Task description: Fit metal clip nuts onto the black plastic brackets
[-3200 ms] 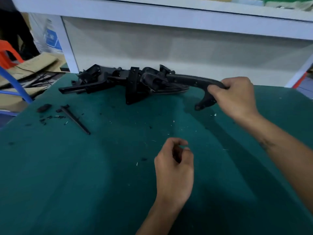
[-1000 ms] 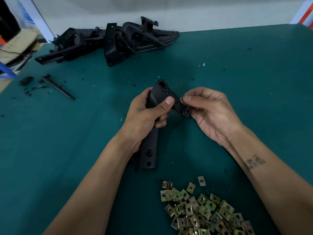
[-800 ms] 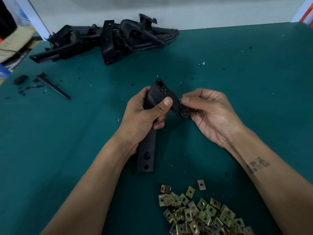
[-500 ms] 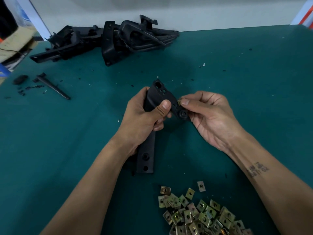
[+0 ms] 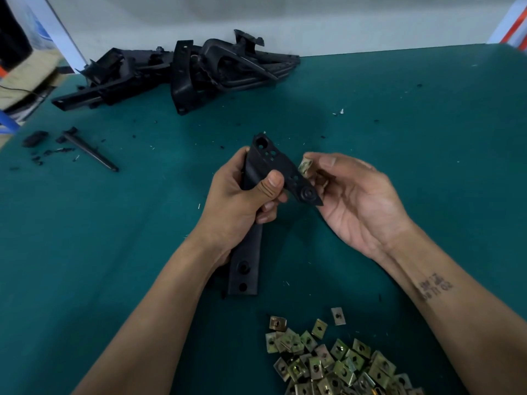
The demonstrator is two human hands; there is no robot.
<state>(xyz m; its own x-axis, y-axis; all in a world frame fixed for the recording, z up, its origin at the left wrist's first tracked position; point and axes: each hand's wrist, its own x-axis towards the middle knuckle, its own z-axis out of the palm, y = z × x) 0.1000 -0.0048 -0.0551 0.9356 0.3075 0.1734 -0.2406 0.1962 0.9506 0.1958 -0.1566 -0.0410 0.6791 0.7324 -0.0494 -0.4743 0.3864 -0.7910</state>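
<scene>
Right hand drew clip nut slightly off bracket edge, pinching it just right of tab. Left hand grip clamped around bracket, long axis toward body.

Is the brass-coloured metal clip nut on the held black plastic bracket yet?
Off. The right hand pinches the clip nut beside the bracket, not seated.

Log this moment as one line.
left hand grips bracket | right hand pinches clip nut beside bracket edge | nut not seated
</scene>
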